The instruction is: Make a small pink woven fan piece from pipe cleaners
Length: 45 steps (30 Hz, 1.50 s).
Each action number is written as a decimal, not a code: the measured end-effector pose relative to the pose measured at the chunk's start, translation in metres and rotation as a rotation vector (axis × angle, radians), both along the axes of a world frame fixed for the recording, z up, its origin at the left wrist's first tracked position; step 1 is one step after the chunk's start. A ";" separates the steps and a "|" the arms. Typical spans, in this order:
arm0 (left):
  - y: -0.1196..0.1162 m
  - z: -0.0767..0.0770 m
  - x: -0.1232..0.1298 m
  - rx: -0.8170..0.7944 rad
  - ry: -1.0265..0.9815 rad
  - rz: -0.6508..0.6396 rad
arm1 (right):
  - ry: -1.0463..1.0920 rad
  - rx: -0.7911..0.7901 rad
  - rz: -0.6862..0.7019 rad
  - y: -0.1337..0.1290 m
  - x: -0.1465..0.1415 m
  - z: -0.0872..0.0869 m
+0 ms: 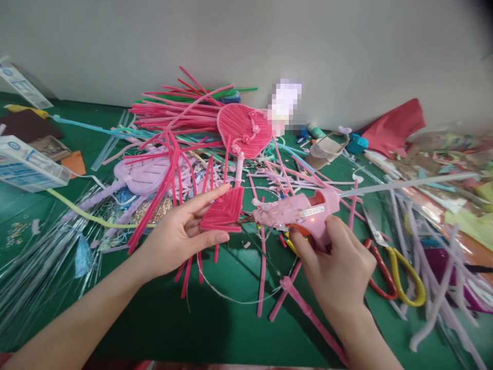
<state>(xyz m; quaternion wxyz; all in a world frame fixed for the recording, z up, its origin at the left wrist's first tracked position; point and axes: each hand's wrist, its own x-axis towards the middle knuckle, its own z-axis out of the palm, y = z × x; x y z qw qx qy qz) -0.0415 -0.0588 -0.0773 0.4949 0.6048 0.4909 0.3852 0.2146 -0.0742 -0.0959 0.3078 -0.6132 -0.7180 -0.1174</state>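
Between the thumb and fingers of my left hand (181,231) is a red pipe-cleaner triangle (227,208), made of strips laid side by side. My right hand (339,267) grips a pink glue gun (296,213) with a small orange light and a long clear glue stick (408,184) sticking out of its back. The gun's nozzle points left, close to the triangle's right edge; whether they touch I cannot tell. Just behind the triangle lies a round red pipe-cleaner fan (231,128) with beaded trim and a pink stem (239,169).
Red pipe cleaners (173,115) lie heaped at the back, beside a lilac pipe-cleaner fan (142,172). Scissors with red and yellow handles (400,272) rest at the right among lilac strips. A white-and-blue box (31,164) stands left. A pink stick (311,316) lies in front on the green table (173,329).
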 end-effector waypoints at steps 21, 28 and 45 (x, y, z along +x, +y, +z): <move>0.001 0.003 0.000 0.042 0.075 -0.012 | 0.078 0.124 0.071 0.005 -0.001 -0.003; 0.000 0.003 0.001 0.064 0.079 -0.008 | 0.077 0.115 0.067 0.006 -0.002 -0.002; 0.001 0.002 0.000 0.031 0.073 0.000 | 0.010 0.139 0.048 0.006 0.003 -0.002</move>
